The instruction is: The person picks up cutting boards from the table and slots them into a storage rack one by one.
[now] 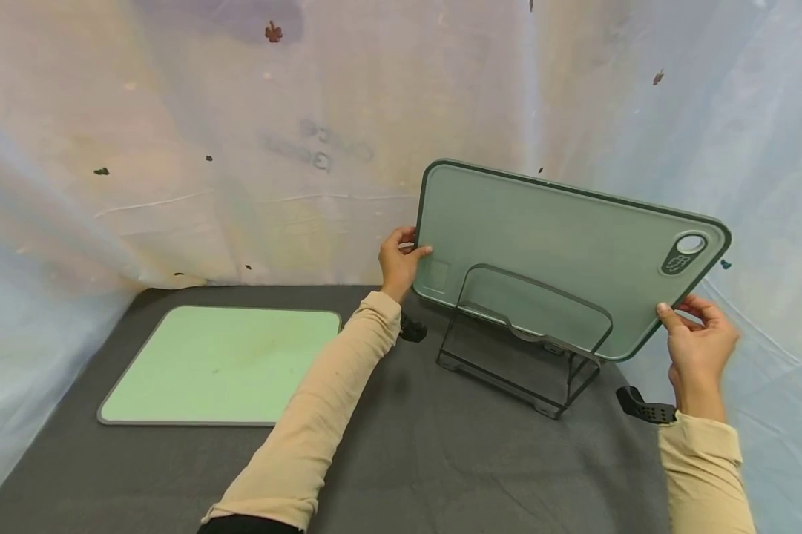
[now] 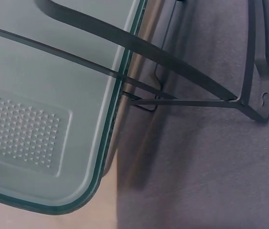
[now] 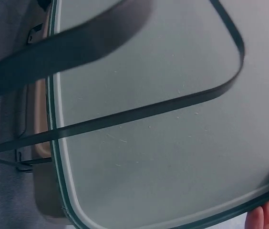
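Cloth sleeves (image 1: 323,415); fingers (image 1: 669,319) pinch round-cornered board (image 1: 541,222).

I can pass over the counter (image 1: 507,478) in front of the black rack (image 2: 172,65), but its bars stand between me and the lower middle of the tilted green board (image 1: 561,233).

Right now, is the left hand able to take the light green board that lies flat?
Probably not while the left hand pinches one end of the raised board. If freed, it likely could: the light green board looks near, with nothing lying on it.
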